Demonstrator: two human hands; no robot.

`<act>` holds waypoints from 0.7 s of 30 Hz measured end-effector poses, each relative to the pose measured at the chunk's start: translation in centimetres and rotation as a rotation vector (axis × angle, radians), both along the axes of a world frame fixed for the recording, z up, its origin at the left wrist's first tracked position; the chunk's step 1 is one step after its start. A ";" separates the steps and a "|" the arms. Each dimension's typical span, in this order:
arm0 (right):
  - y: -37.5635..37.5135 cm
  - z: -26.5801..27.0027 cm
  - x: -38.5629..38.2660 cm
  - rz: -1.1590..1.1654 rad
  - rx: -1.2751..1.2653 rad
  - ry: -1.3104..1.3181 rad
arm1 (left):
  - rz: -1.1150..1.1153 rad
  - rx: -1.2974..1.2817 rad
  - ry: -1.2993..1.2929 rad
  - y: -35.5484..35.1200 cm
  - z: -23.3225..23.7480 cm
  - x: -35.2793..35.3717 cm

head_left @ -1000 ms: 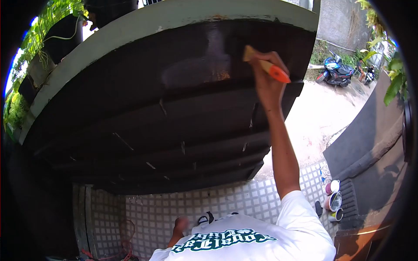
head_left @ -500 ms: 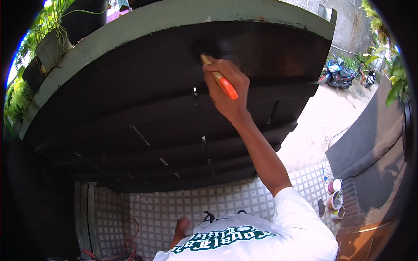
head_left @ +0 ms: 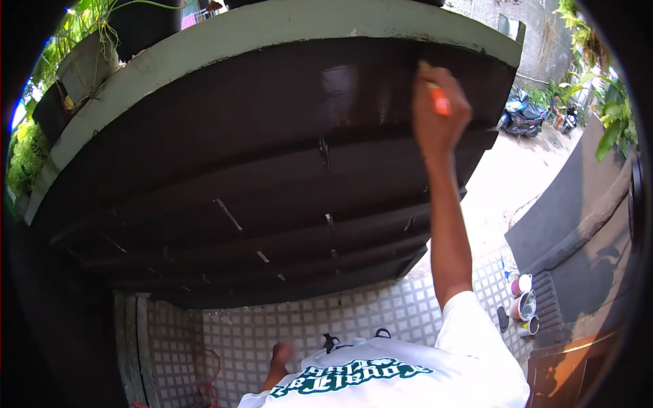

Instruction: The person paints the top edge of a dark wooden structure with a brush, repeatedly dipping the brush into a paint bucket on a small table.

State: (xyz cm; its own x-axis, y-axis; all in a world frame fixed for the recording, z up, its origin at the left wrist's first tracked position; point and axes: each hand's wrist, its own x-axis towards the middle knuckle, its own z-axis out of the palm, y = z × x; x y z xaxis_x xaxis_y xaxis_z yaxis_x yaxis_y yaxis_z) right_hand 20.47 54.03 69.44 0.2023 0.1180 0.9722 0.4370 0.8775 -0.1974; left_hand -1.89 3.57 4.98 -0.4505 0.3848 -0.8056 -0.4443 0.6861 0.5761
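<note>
In the head view my right hand (head_left: 441,115) is closed around a paintbrush (head_left: 442,104) with an orange-ended handle, its bristles largely hidden or blurred. The brush end is at the upper right of a large dark brown ribbed panel (head_left: 224,149), close below its pale grey-green top edge (head_left: 258,26). Glossy, wet-looking patches shine on the panel left of my hand. Several light marks and slots dot its lower ribs. My left hand (head_left: 279,357) hangs low beside my white shirt (head_left: 388,381); it is blurred, and its fingers cannot be made out.
Several paint pots (head_left: 522,306) stand on the tiled floor (head_left: 252,333) at the lower right. Potted plants (head_left: 88,54) sit on the top edge at left. Motorbikes (head_left: 525,115) are parked beyond, and a dark sheet-like surface (head_left: 578,211) rises at right.
My right hand has moved right along the upper panel with the paintbrush. The view has shifted slightly, and a glossy patch now shows where the brush was. My left hand stays low.
</note>
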 end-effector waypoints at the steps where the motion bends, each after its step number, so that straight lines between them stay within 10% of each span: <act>1: -1.1 0.1 -2.1 0.044 0.040 -0.038 | -0.001 -0.011 -0.006 -0.1 -0.2 -0.2; 7: -5.1 0.9 -8.5 0.725 -0.108 -0.021 | -0.186 0.193 0.080 -2.1 -2.6 -0.7; 16: 3.4 1.7 5.9 0.010 -0.084 0.085 | -0.077 -0.026 -0.048 -1.5 0.4 -2.2; 21: 0.6 1.5 0.1 -0.205 0.044 -0.084 | -0.063 -0.002 -0.009 -1.6 1.2 -2.8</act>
State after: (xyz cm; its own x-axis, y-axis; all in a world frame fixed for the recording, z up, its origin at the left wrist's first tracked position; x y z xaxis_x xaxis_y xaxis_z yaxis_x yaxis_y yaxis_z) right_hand 20.57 54.63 70.91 0.1362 0.0401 0.9899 0.6205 0.7755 -0.1168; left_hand -4.67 1.98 6.14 -0.4182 0.4107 -0.8102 -0.4050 0.7141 0.5710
